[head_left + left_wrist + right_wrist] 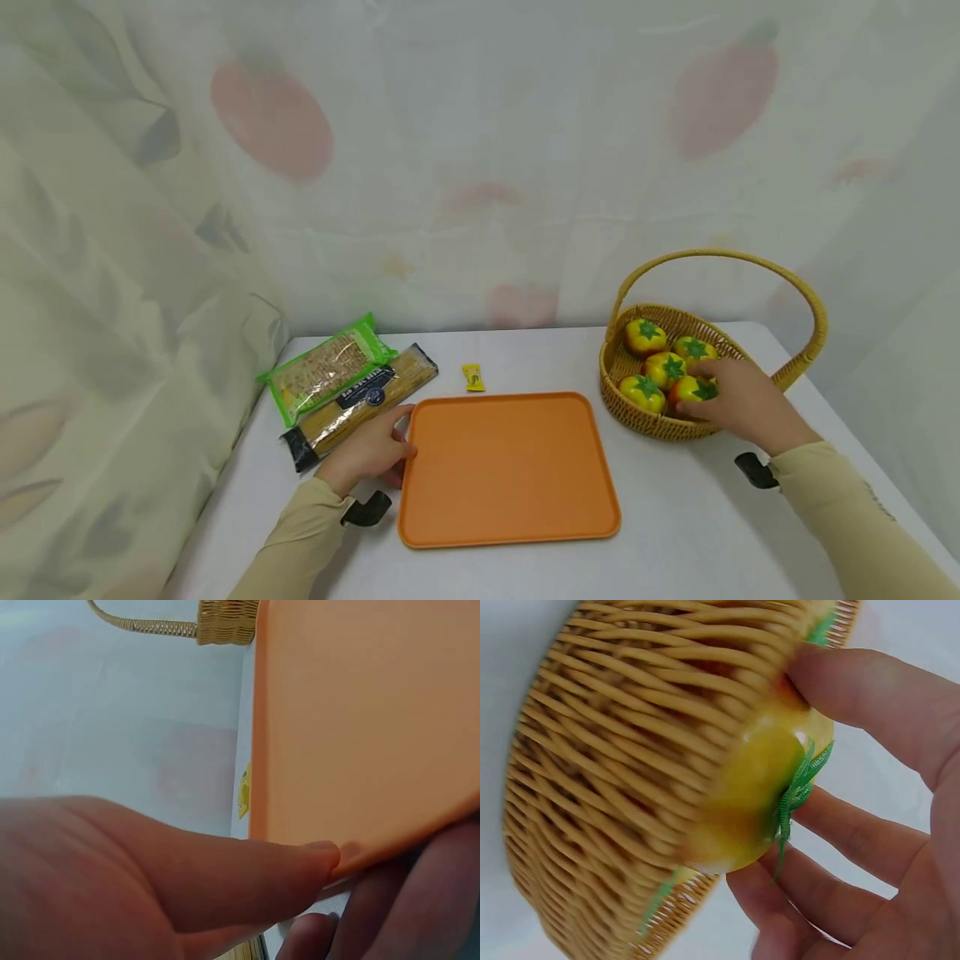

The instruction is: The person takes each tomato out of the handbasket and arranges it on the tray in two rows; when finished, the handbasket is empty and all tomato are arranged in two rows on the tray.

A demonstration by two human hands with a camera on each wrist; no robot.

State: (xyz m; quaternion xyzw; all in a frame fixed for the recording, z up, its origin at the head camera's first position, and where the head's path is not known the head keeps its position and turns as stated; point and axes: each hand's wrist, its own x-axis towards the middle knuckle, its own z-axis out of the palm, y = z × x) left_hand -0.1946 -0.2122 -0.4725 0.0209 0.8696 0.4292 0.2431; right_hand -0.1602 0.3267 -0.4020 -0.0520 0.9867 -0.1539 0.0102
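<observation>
An orange rectangular tray (510,475) lies flat on the white table. My left hand (372,446) pinches its left rim; in the left wrist view the thumb (262,877) lies on the rim and the fingers are at its outer edge, partly hidden. To the right stands a wicker basket (652,427) with a tall handle, holding several yellow-red tomatoes with green leafy tops. My right hand (738,398) reaches over its front right side and grips one tomato (754,787) between thumb and fingers. That tomato is still at the basket's rim.
Left of the tray lie a green-edged bag of dry food (322,371) and a long pack of spaghetti (375,398), side by side. A small yellow wrapped packet (473,377) sits behind the tray. A patterned curtain (450,167) hangs behind the table and down its left side.
</observation>
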